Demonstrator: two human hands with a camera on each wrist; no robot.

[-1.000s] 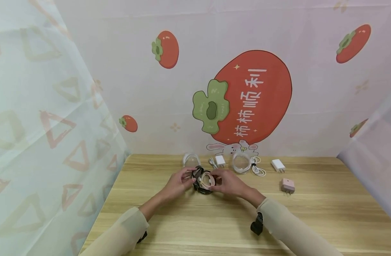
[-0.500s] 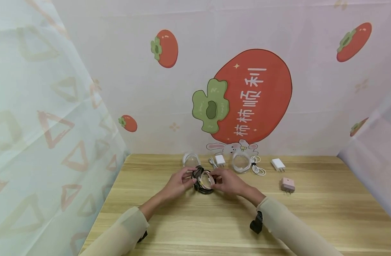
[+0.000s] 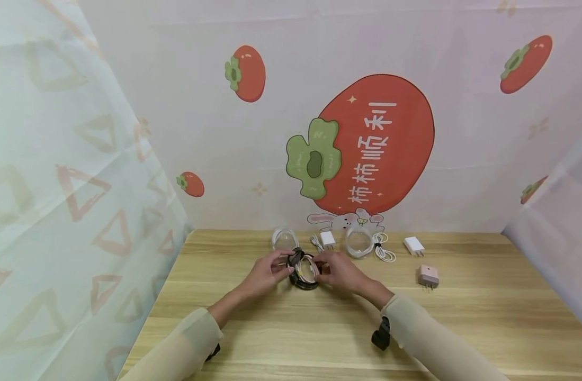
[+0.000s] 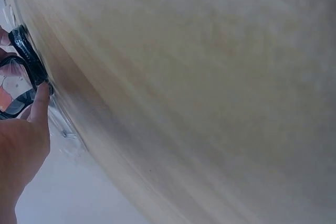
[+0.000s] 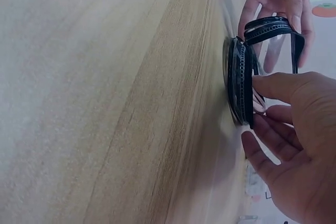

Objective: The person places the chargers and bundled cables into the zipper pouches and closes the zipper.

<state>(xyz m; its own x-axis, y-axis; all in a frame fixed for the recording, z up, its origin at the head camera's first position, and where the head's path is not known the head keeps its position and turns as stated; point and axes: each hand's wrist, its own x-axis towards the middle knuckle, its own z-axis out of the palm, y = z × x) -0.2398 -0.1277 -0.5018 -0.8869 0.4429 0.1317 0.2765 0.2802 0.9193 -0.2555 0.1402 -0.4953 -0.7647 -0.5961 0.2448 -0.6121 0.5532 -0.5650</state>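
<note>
A round clear zip case with a black rim [image 3: 306, 286] stands on the wooden table, its lid raised on the left. My left hand [image 3: 267, 272] pinches that lid [image 5: 268, 29] between thumb and fingers. Inside the case lies a pale pink coiled cable [image 3: 314, 269]. At the coil's right edge, my right hand [image 3: 340, 271] holds the cable, thumb and index finger on either side. In the right wrist view, my thumb overlaps the case's zipped rim [image 5: 242, 82] and hides much of the cable. The left wrist view catches only part of the black-edged case [image 4: 29, 59].
Behind the hands lie two clear round cases, the left one [image 3: 285, 233] and the right one [image 3: 359, 242]. Near them are a white plug adapter [image 3: 328, 239], a short white cable [image 3: 316, 243] and a tied white cable [image 3: 384, 250]. Farther right are another white adapter [image 3: 414, 245] and a pink adapter [image 3: 428, 276].
The pink coil has settled lower and flatter into the black-rimmed case. The lid and left fingers have shifted slightly right. The right hand stays almost in place.
</note>
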